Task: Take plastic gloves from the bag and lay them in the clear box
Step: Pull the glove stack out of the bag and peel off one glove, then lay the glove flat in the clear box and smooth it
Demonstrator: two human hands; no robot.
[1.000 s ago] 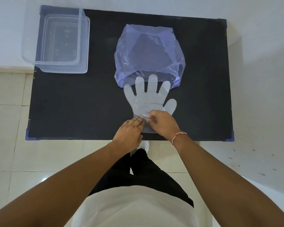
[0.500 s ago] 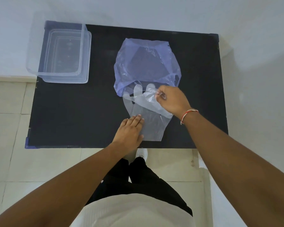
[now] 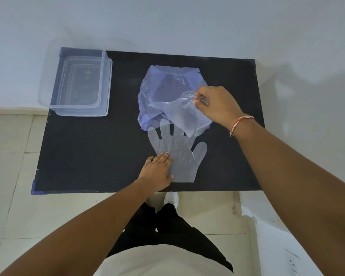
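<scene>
A translucent blue bag [image 3: 163,86] lies at the middle back of the black table [image 3: 88,156]. In front of it a clear plastic glove [image 3: 181,154] lies flat, fingers pointing away from me. My left hand [image 3: 157,172] presses flat on that glove's near left edge. My right hand [image 3: 217,104] is raised over the bag and pinches a second thin clear glove [image 3: 185,114], which hangs loose above the flat one. The clear box [image 3: 78,84] stands at the table's far left corner, with nothing visible in it.
The table stands against a white wall. Its near edge is just in front of my legs. Pale floor tiles lie to the left, and a white ledge with a wall socket [image 3: 292,263] is at the lower right.
My right hand has peeled the top glove off the stack and lifted it away and to the right, over the bag. My left hand has stayed pressing on the glove underneath.
</scene>
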